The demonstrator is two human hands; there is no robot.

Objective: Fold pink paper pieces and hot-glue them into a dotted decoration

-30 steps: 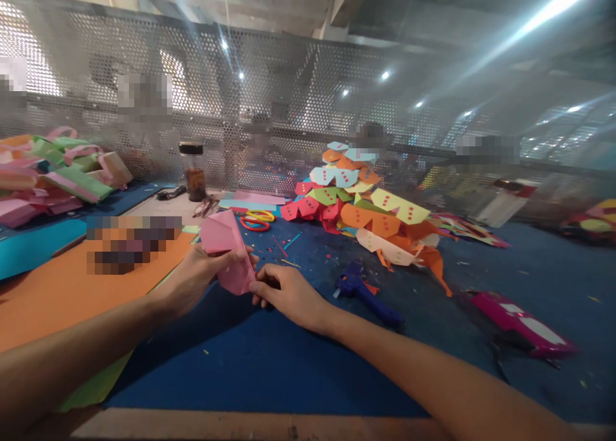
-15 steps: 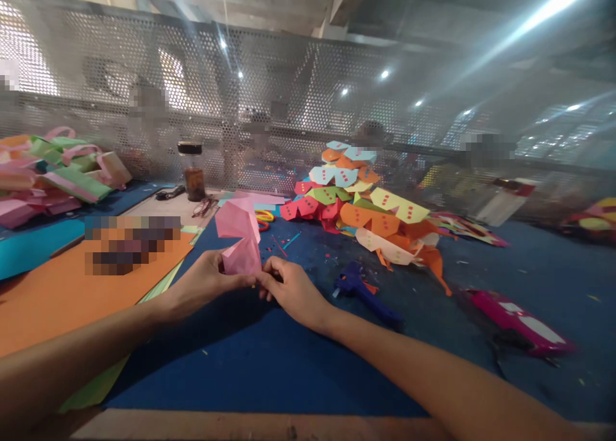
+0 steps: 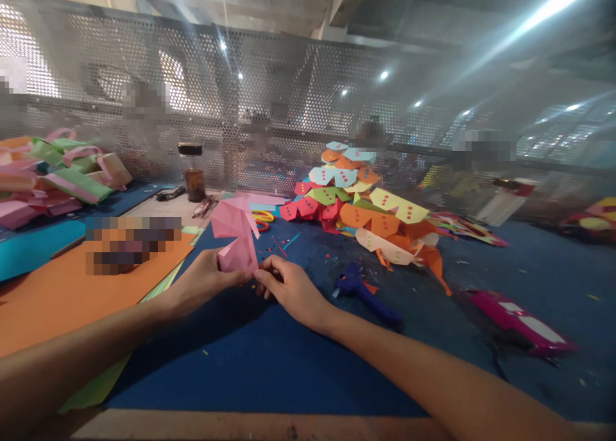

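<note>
A folded piece of pink paper (image 3: 240, 245) stands up between my hands, over the blue tabletop. My left hand (image 3: 206, 277) grips its lower left side, thumb across the bottom edge. At the lower right corner, my right hand (image 3: 291, 290) pinches the paper between thumb and forefinger; its other fingers curl beneath, partly hidden. Behind the paper lie scissors with yellow and red handles (image 3: 262, 219). To the right of my right hand rests a dark blue glue gun (image 3: 368, 293).
A heap of colourful folded paper shapes with dots (image 3: 356, 197) lies beyond the glue gun. Orange sheets (image 3: 43, 306) are stacked at left, near a lidded jar (image 3: 194, 174). A magenta case (image 3: 522, 322) lies at right. A perforated metal screen (image 3: 269, 88) stands behind.
The pink paper has tilted slightly to the left and its upper folds look a little changed. Both hands keep their hold in nearly the same place.
</note>
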